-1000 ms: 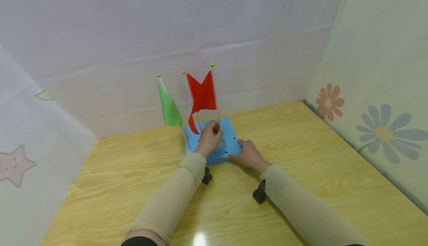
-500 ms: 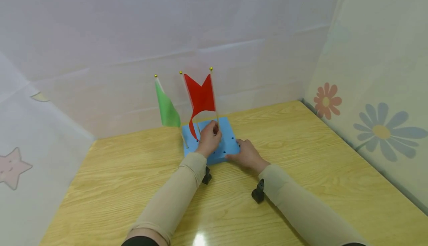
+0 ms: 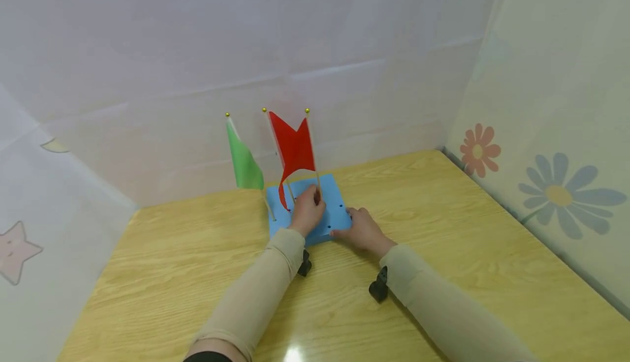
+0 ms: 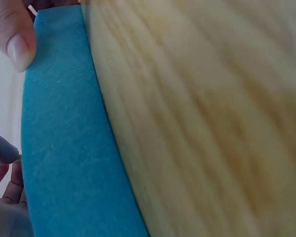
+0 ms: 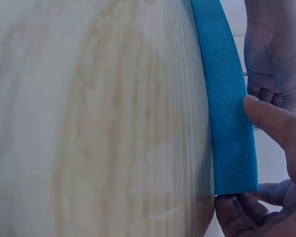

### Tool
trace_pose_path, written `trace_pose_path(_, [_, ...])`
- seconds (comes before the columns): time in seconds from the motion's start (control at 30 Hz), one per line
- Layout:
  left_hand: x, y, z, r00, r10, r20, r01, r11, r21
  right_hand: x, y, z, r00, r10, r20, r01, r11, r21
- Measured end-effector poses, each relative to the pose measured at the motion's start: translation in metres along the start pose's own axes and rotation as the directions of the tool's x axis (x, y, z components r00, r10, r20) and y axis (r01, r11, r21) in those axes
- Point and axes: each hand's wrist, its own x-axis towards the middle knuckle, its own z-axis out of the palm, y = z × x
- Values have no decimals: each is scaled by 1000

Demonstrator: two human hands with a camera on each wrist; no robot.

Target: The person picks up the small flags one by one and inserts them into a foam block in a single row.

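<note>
A blue foam block (image 3: 334, 187) with small holes in its top lies on the table. My left hand (image 3: 307, 209) pinches the wooden stick of the right-hand red flag (image 3: 306, 146) low down, over the block; the stick's lower end is hidden by the fingers. A second red flag (image 3: 279, 135) stands in the block just left of it, and the two red cloths overlap. At the block's left side a green flag (image 3: 244, 162) leans in a hole. My right hand (image 3: 363, 232) grips the block's near right corner, thumb on the front edge, as the right wrist view also shows.
The wood-grained table (image 3: 423, 203) reaches back to a pale cloth backdrop (image 3: 197, 77). A cloth with printed flowers (image 3: 558, 195) borders the right side. Gold balls (image 3: 228, 114) cap the flag sticks.
The right-hand red flag has sunk lower, its gold ball now about level with its neighbour's. My left hand has moved slightly down with it. My right hand stays on the block.
</note>
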Motion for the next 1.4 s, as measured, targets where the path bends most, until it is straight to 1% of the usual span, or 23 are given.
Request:
trace_pose_path(0.1, [-3,1,0,1000,-15,2,15,1000,-4,-1,0,2,1000,-2,0,2,1000,10])
trace_pose_path(0.23, [-1,4,-2,999,-31,15,31,999,-12,0,1,1,1000,-1,-1,1,1000,-6])
trace_pose_path(0.4, [1,4,0,999,-27,19,28,999,-18,2,1,-2,1000,5,-1,-5,1000,-29])
trace_pose_path(0.5, [2,6,1,999,-30,22,30,999,-21,2,1,-3,1000,10,-4,-10,1000,-20])
trace_pose_path(0.7, [-1,8,2,998,-70,9,70,997,-29,1,2,-3,1000,24,-1,-24,1000,3])
trace_pose_path(0.9, [-3,8,3,992,-129,-6,129,989,-68,3,2,-3,1000,-11,-20,11,1000,9])
trace_pose_path(1.0, [-4,7,2,991,-136,-2,135,987,-90,5,3,-3,1000,-18,-23,18,1000,12])
trace_pose_path(1.13, [-7,9,-2,990,-133,38,137,985,-107,7,5,-4,999,-17,-28,17,1000,1])
trace_pose_path(1.27, [-11,10,-9,984,-137,111,150,981,-123,11,7,-5,1000,-10,-18,10,1000,-10])
trace_pose_path(1.4, [-16,8,-18,981,-106,162,127,983,-130,16,8,-7,1000,-16,-5,16,1000,-26])
